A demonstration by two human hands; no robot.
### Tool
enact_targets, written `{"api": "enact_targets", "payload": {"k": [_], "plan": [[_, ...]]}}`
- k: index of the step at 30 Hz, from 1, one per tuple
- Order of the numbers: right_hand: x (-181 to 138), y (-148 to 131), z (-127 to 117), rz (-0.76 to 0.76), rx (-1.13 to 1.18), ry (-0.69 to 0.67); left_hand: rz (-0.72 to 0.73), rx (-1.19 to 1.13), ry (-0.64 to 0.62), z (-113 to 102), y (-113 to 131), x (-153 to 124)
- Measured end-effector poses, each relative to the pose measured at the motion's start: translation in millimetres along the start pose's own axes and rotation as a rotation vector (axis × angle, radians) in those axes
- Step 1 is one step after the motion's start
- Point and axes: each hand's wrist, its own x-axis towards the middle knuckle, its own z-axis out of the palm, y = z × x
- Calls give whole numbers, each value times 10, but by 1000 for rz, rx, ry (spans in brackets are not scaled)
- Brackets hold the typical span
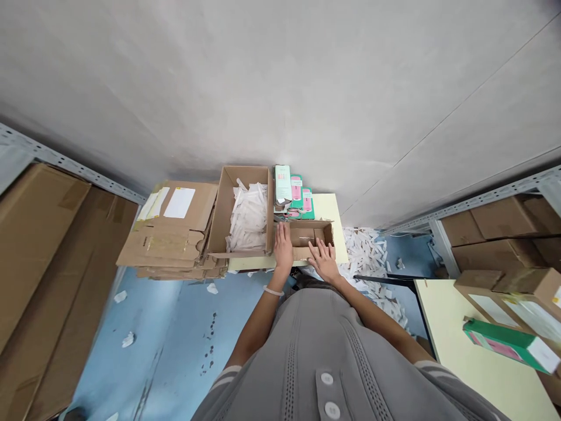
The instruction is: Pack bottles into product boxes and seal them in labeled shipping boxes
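A small open cardboard box (302, 237) stands on the pale yellow table (337, 219) in front of me; the part of its inside that I can see is bare cardboard. My left hand (284, 248) lies flat along its left end, fingers stretched forward. Over the front right wall rests my right hand (323, 261), its fingers spread and reaching the box's inside edge. Left of it, a larger carton (214, 237) holds a heap of white paper strips (248, 216). Behind the small box are green and pink product boxes (302, 202) and a pale green box (283, 184).
Flattened cardboard cartons (175, 234) are stacked to the left. Paper scraps (366, 251) cover the floor at right. Shelves with brown cartons (495, 228) flank both sides. On a side table (456, 339) lies a green product box (504, 342). A wall (280, 88) rises behind.
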Motion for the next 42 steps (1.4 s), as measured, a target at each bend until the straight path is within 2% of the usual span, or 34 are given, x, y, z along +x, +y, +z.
{"api": "enact_targets", "payload": {"k": [3, 10, 17, 22, 24, 28, 31, 34, 36, 39, 42], "plan": [[22, 41, 25, 2, -10, -14, 44, 56, -55, 4, -9, -155], [159, 96, 54, 53, -6, -106, 11, 96, -118, 73, -95, -441], [347, -194, 117, 31, 1, -157, -32, 14, -115, 40, -198, -387], [352, -251, 179, 39, -2, -143, -134, -73, -146, -53, -266, -324], [355, -250, 182, 38, 4, -143, -130, -89, -179, -152, -236, -375], [363, -253, 180, 40, -2, -150, 73, -96, -169, -561, -106, -467], [370, -247, 185, 35, 1, -141, 119, -15, 42, -988, -108, -313], [381, -238, 199, 31, 5, -127, -13, 173, 168, -1324, -284, 32], [387, -233, 208, 30, 2, -125, -162, 317, 98, -1425, -448, 273], [389, -229, 207, 24, -8, -132, -416, 474, -236, -1395, -650, 529], [388, -229, 185, 18, -14, -145, -517, 480, -429, -1263, -752, 639]]}}
